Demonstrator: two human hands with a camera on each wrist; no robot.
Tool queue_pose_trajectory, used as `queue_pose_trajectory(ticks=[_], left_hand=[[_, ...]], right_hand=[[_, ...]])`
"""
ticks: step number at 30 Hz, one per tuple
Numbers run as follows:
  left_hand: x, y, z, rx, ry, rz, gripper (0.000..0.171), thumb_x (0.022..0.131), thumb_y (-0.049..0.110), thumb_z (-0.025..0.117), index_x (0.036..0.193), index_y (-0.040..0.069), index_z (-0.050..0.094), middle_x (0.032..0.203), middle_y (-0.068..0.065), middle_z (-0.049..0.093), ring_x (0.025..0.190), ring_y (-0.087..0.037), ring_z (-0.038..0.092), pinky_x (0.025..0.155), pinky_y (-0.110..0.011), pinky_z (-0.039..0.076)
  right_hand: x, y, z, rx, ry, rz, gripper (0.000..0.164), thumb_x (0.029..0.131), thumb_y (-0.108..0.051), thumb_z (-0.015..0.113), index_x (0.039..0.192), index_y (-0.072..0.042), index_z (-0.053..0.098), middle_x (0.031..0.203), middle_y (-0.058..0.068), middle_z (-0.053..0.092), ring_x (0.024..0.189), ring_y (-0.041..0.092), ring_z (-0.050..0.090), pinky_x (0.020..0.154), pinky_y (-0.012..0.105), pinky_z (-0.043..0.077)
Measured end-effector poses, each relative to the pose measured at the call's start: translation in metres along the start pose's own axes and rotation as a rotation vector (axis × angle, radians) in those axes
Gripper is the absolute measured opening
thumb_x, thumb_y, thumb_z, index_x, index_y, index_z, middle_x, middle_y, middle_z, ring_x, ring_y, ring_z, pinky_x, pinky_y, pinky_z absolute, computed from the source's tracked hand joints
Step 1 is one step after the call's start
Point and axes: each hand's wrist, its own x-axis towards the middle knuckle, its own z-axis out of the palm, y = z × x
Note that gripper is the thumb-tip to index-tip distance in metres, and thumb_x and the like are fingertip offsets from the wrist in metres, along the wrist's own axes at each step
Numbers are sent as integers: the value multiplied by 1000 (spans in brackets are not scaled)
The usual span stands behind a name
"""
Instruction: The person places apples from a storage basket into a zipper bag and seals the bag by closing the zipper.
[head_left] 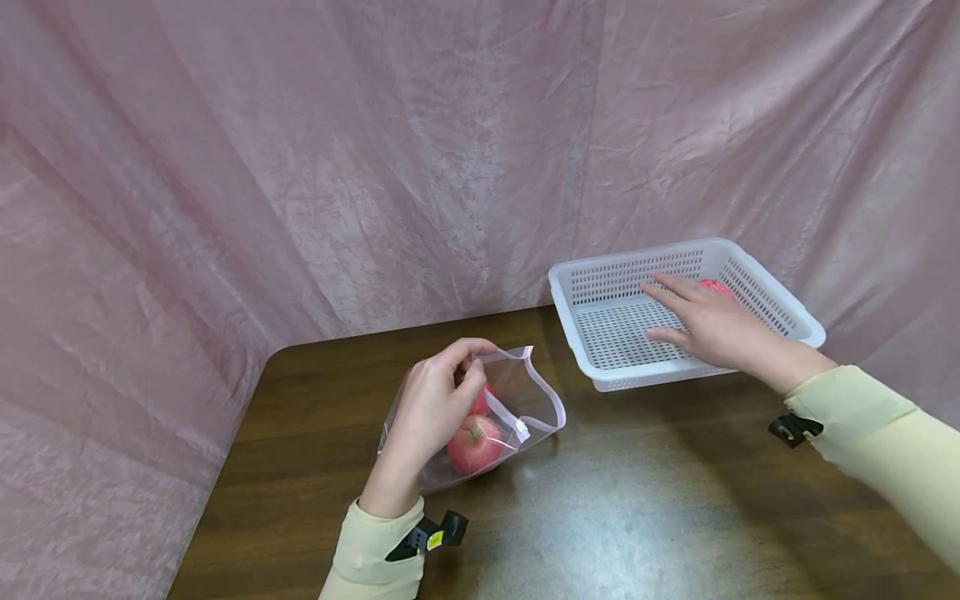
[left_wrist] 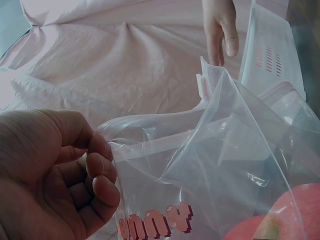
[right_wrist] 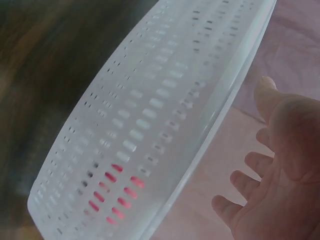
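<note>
A clear zip bag (head_left: pixel 536 392) with a white slider lies on the table, its mouth gaping to the right. Inside are red apples (head_left: pixel 475 445), partly covered by my left hand (head_left: pixel 435 400). That hand pinches the bag's edge between thumb and fingers, as the left wrist view also shows, with red lettering (left_wrist: pixel 157 221) on the plastic. Over the white basket (head_left: pixel 615 371) is my right hand (head_left: pixel 716 329), fingers spread and holding nothing. A pink-red item (head_left: pixel 717 287) sits in the basket behind that hand, mostly hidden; its kind cannot be made out.
The brown wooden table (head_left: pixel 600 500) carries the bag at centre left and the basket at back right. A pink curtain (head_left: pixel 420 167) hangs behind and along the left side. Black wrist cameras (head_left: pixel 453 528) are strapped to both sleeves.
</note>
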Motion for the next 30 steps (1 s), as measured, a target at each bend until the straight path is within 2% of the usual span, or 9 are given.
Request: queue_pose_trajectory(ticks=[8, 22, 30], left_hand=[[0, -1, 0, -8, -6, 2, 30, 102, 5, 62, 122, 19, 81, 77, 6, 53, 56, -6, 37, 51, -31, 34], [0, 0, -1, -4, -12, 0, 30, 102, 6, 62, 122, 19, 80, 79, 6, 54, 57, -7, 38, 51, -31, 35], [-1, 1, -1, -7, -10, -3, 31, 102, 6, 63, 120, 25, 80, 79, 7, 53, 58, -8, 40, 52, -31, 36]], right_hand=[[1, 15, -3, 4, -23, 47, 77, 107, -36, 74, 164, 4, 44, 170, 35, 33, 152, 59, 37, 122, 71, 31], [1, 43, -2, 6, -83, 135, 84, 106, -42, 74, 164, 7, 39, 168, 38, 32, 154, 62, 29, 124, 72, 24], [4, 52, -2, -2, -127, 181, 87, 104, -46, 75, 165, 5, 40, 168, 39, 31, 154, 64, 26, 123, 74, 23]])
